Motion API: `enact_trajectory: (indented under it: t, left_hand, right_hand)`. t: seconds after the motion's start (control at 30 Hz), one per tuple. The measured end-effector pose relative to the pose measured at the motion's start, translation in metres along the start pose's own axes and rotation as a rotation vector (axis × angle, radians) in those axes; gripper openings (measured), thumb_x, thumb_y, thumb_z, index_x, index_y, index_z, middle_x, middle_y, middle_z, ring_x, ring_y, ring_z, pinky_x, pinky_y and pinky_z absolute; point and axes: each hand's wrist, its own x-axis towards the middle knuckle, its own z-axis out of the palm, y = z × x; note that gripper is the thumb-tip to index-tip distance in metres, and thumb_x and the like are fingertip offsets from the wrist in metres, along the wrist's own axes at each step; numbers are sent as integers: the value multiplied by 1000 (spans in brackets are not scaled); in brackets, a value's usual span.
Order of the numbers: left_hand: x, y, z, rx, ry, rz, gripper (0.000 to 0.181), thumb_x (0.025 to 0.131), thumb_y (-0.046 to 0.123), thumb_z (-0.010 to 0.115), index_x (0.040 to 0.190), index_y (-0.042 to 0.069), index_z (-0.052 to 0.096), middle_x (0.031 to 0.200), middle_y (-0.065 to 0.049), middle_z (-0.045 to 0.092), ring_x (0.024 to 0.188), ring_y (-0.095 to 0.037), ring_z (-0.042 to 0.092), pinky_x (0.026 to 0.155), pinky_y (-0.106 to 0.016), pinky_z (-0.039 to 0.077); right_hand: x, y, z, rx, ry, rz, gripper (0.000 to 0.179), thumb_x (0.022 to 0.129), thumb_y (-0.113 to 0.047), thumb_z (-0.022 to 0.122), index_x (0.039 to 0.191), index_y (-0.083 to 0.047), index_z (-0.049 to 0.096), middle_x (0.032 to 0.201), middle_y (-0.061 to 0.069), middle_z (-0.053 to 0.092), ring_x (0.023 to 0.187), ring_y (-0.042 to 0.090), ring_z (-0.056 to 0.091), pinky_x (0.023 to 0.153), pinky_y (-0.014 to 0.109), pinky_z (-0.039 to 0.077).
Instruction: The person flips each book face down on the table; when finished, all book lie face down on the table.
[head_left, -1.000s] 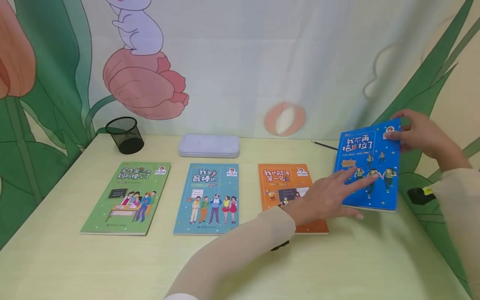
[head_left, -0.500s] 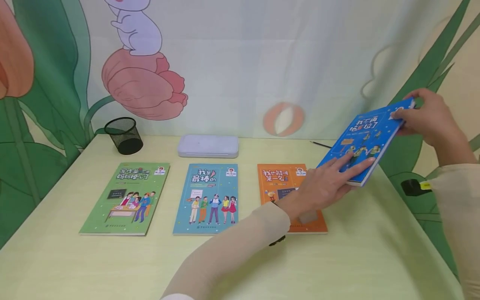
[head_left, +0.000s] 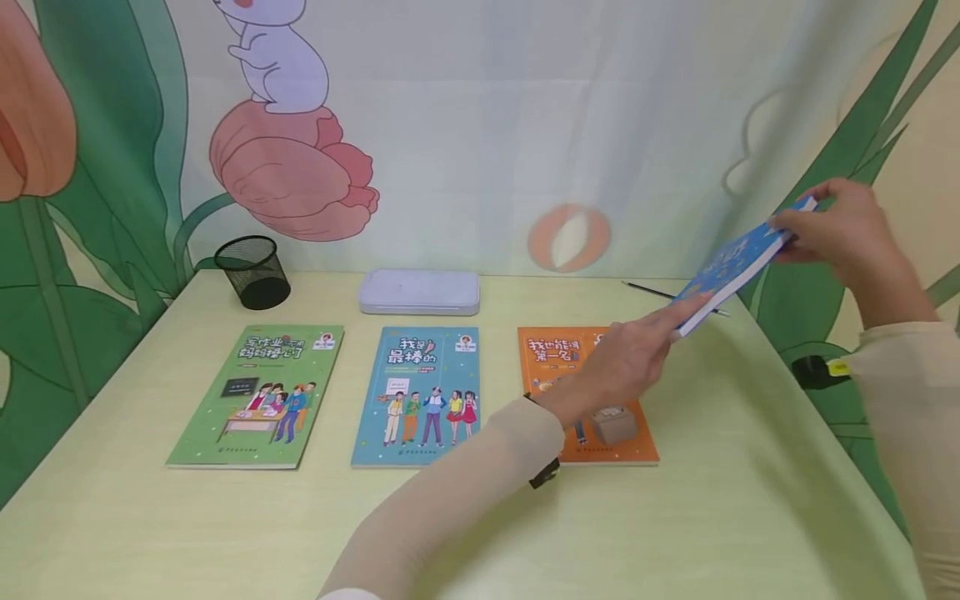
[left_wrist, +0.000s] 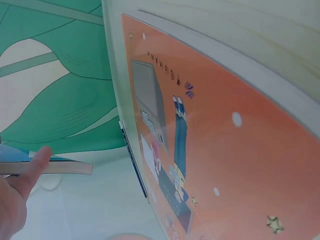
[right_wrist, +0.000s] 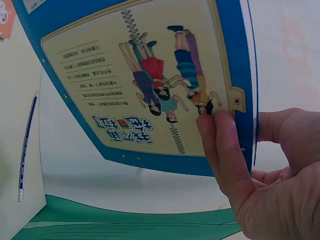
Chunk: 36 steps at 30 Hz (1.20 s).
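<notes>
Above the table's right side, a blue paperback book is held up at a slant, seen nearly edge-on from the head. My right hand pinches its upper right end, thumb on one face and fingers on the back cover in the right wrist view. At the lower left end my left hand grips it; in the left wrist view a digit crosses the book's page edge. Beneath the left hand lies an orange book, partly hidden by that hand and wrist.
A teal book and a green book lie to the left in a row. Behind them are a pale pencil case and a black mesh pen cup. A pencil lies near the back right edge, by the printed curtain.
The blue book has risen and turned from cover facing the head to nearly edge-on. Both hands have moved up with it, the left one also shifting left. More of the pencil shows.
</notes>
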Motion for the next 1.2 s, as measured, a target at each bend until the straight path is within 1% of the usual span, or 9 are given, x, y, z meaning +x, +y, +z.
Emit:
enact_trajectory:
  t: [0.2,0.33,0.57,0.77,0.9,1.0,1.07,1.13,1.2]
  left_hand:
    - [-4,-2,-3,-61,43,-90,53,107,9,42,157,21,30,144,-7,58,66,-13,57,50,-13,39]
    - [-6,-1,-5,-136,79,-148,54,106,5,39,156,24,30,137,-13,62,73,-15,63,49,-12,42]
    - [-6,-2,-7,-234,131,-230,57,105,4,37,156,27,30,140,-14,61,111,-25,70,71,-15,56]
    - [-4,0,-8,-331,216,-300,52,107,11,37,155,29,30,140,-14,61,113,-30,70,70,-17,58]
    - [-1,3,-11,-505,269,-404,53,108,16,41,155,36,28,144,-14,56,118,-35,67,65,-21,59]
    - [2,4,-14,-683,319,-467,53,108,17,43,154,38,28,145,-14,52,118,-37,65,58,-27,60]
    - [4,5,-16,-776,359,-492,54,107,16,44,154,38,29,145,-14,50,117,-36,64,57,-31,60]
    - [7,5,-18,-852,390,-507,53,107,16,45,153,38,30,144,-13,49,115,-34,64,58,-35,61]
    - [9,6,-21,-920,419,-522,54,107,15,45,153,40,30,144,-11,48,115,-33,64,59,-39,61]
  right_hand:
    - [-2,-1,6,24,-13,3,59,95,-27,66,130,4,30,67,-8,68,59,11,73,62,32,61]
    - [-5,-2,6,-3,-34,2,79,95,-40,64,145,5,24,67,-8,70,60,12,74,61,29,61]
    - [-3,2,4,-39,-74,-23,98,93,-56,58,155,6,14,72,-13,70,64,9,74,62,28,61]
    - [-4,18,2,53,-38,-155,89,96,-50,57,162,-23,3,80,-21,68,66,5,72,60,22,59]
    - [-3,34,6,78,57,-226,87,97,-40,60,159,-41,-1,112,-9,68,81,-6,68,64,14,55]
    - [1,47,13,56,65,-215,92,96,-39,62,156,-48,-7,154,9,43,122,11,62,93,22,55]
    - [4,56,18,47,40,-189,95,96,-40,62,153,-50,-13,168,12,17,144,28,43,111,40,45]
    - [6,66,23,61,6,-158,98,96,-42,62,151,-52,-18,170,13,1,153,43,17,116,58,32]
    - [9,75,29,97,-31,-129,99,95,-42,62,149,-53,-21,169,14,-8,152,47,9,111,62,32]
